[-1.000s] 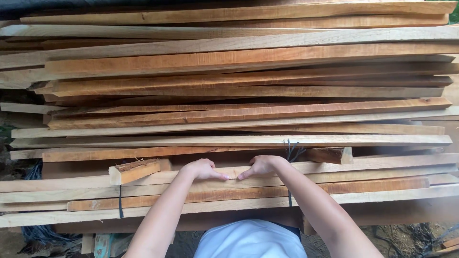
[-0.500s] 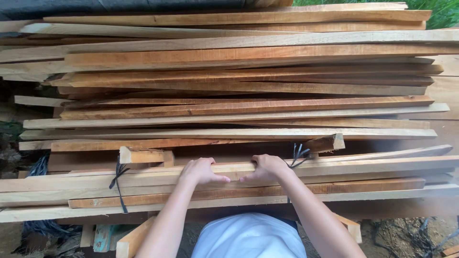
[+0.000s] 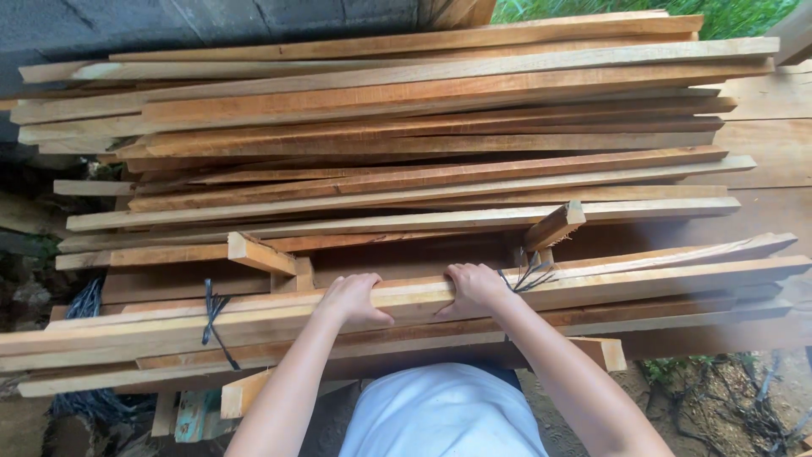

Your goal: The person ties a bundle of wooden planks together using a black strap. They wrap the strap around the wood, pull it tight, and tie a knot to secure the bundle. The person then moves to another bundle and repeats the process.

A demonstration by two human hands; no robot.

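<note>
Outdoors, against a dark wall with some grass showing at the far corner, a big stack of planks lies in rough layers, all running crosswise to the person. Nearest to the body is a tied bundle of slats — black cord wraps it to the outside of the left hand, and a second black tie sits just beside the right hand. Both hands are closed over the upper edge of this bundle: the left hand and the right hand grip it side by side, fingers curled over the far side, probably to get a firm hold near the middle where the weight balances. Short wood blocks stand just beyond the hands — they seem to keep the layers apart.
</note>
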